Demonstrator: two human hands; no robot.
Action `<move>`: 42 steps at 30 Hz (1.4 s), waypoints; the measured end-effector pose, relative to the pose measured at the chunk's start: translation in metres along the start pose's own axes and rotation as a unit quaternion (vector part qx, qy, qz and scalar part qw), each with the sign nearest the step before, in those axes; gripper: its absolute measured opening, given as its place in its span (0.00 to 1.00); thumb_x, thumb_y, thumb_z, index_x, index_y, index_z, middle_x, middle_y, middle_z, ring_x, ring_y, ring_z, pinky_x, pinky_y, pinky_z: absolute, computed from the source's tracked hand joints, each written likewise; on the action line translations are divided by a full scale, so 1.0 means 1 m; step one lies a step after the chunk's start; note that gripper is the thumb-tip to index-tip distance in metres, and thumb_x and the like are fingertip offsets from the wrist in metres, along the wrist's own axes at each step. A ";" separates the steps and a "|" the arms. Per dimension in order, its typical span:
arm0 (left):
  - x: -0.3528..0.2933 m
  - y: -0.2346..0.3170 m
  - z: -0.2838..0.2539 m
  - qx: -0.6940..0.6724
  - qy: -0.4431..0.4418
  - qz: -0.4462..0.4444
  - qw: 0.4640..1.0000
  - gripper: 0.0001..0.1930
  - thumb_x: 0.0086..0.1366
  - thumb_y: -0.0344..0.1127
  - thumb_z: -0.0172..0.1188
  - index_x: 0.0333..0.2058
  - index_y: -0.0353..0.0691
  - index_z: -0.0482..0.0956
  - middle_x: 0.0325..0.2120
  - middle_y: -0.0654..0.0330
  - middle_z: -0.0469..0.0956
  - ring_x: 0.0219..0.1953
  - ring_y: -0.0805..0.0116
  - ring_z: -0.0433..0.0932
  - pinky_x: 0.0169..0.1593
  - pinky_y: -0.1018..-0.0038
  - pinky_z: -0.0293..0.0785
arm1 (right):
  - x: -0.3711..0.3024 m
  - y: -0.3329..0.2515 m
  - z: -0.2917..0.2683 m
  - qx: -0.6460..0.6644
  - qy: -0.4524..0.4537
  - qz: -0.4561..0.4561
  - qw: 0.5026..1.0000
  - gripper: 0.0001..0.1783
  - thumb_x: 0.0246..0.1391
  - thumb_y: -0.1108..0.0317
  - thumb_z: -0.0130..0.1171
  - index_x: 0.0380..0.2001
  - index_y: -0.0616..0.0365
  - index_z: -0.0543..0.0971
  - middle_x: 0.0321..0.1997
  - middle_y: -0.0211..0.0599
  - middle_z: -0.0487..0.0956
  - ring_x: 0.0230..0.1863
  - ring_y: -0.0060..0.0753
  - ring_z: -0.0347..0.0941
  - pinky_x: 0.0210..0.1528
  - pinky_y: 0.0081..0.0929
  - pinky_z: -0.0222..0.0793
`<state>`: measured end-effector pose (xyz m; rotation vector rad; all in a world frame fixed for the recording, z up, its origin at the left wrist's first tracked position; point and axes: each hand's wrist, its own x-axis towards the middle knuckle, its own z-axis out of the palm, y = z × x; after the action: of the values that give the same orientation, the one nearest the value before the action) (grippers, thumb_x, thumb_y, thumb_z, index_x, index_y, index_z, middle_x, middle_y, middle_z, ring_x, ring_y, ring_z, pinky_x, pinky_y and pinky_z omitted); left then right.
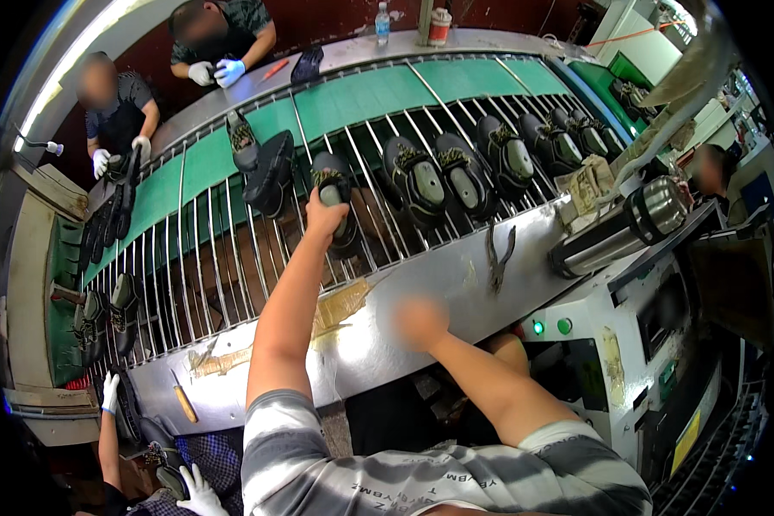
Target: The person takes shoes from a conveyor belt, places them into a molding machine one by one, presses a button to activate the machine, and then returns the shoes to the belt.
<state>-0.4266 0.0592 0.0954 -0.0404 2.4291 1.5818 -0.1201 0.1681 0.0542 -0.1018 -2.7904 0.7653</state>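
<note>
My left hand (325, 215) reaches out over the metal bars of the rack and grips a black shoe (330, 172) by its opening. Just left of that shoe, a black shoe sole or upturned shoe (271, 176) leans against another dark shoe (242, 142). My right hand (418, 323) is over the metal ledge (456, 292) at the near side, blurred, so its fingers cannot be made out. Farther right on the ledge lies a pair of pliers (498, 260), nearest to that hand. Several black shoes stand on the bars to the right, including one (414, 182) close by.
A steel thermos (628, 225) and a crumpled cloth glove (586, 191) lie at the right. The machine (606, 353) has green lit buttons. A wooden-handled tool (185, 402) rests at the ledge's left. Beyond the green belt (370, 93), two gloved people work; another person's gloved hand (202, 494) is lower left.
</note>
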 end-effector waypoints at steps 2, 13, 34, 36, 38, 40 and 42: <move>-0.009 0.014 0.007 0.018 -0.005 -0.017 1.000 0.52 0.40 0.29 0.67 0.67 0.37 0.51 0.57 0.45 0.67 0.56 0.51 0.70 0.52 0.62 0.70 | -0.001 0.006 0.003 0.026 -0.087 0.061 0.994 0.06 0.46 0.65 0.58 0.24 0.54 0.78 0.26 0.40 0.78 0.31 0.47 0.74 0.35 0.43 0.71; -0.003 0.018 0.021 0.009 0.019 -0.019 1.000 0.54 0.42 0.30 0.67 0.68 0.34 0.46 0.59 0.40 0.63 0.58 0.48 0.68 0.54 0.59 0.70 | 0.007 -0.003 -0.002 0.022 -0.089 0.075 0.993 0.06 0.46 0.63 0.59 0.24 0.51 0.80 0.30 0.39 0.79 0.33 0.46 0.75 0.36 0.42 0.72; 0.174 -0.037 -0.115 0.354 -0.002 0.023 0.935 0.51 0.42 0.59 0.70 0.64 0.44 0.62 0.60 0.45 0.67 0.61 0.51 0.68 0.62 0.62 0.65 | -0.005 0.015 0.004 0.003 -0.103 0.076 0.992 0.05 0.41 0.66 0.58 0.18 0.53 0.78 0.25 0.41 0.78 0.31 0.46 0.75 0.36 0.44 0.71; 0.175 -0.037 -0.110 0.330 -0.014 0.041 0.943 0.49 0.43 0.55 0.71 0.62 0.38 0.65 0.58 0.44 0.69 0.60 0.53 0.70 0.61 0.65 0.66 | -0.007 0.016 0.001 0.005 -0.093 0.078 0.993 0.06 0.41 0.66 0.58 0.17 0.54 0.78 0.23 0.42 0.78 0.29 0.47 0.75 0.35 0.45 0.72; 0.174 -0.033 -0.121 0.309 -0.009 0.056 0.949 0.47 0.43 0.53 0.71 0.61 0.35 0.67 0.57 0.43 0.70 0.59 0.53 0.71 0.61 0.66 0.66 | -0.001 0.013 0.002 0.006 -0.089 0.072 0.993 0.07 0.42 0.65 0.57 0.16 0.55 0.78 0.22 0.42 0.78 0.27 0.47 0.75 0.35 0.45 0.72; 0.161 -0.036 -0.138 0.228 -0.029 0.045 0.972 0.42 0.46 0.48 0.70 0.59 0.32 0.69 0.55 0.45 0.73 0.57 0.57 0.73 0.58 0.68 0.68 | 0.001 0.010 0.000 -0.001 -0.066 0.062 0.996 0.08 0.42 0.64 0.56 0.16 0.54 0.78 0.22 0.42 0.78 0.27 0.47 0.75 0.34 0.45 0.72; 0.118 -0.043 -0.156 0.111 -0.064 -0.003 0.992 0.39 0.50 0.43 0.70 0.59 0.33 0.69 0.52 0.47 0.75 0.54 0.59 0.74 0.57 0.69 0.68 | -0.003 0.008 -0.003 -0.003 -0.095 0.091 0.991 0.07 0.44 0.64 0.56 0.19 0.53 0.79 0.26 0.40 0.79 0.30 0.45 0.75 0.36 0.44 0.72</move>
<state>-0.5631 -0.0866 0.0911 0.0896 2.4839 1.2623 -0.1165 0.1760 0.0521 -0.3031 -2.9948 0.8499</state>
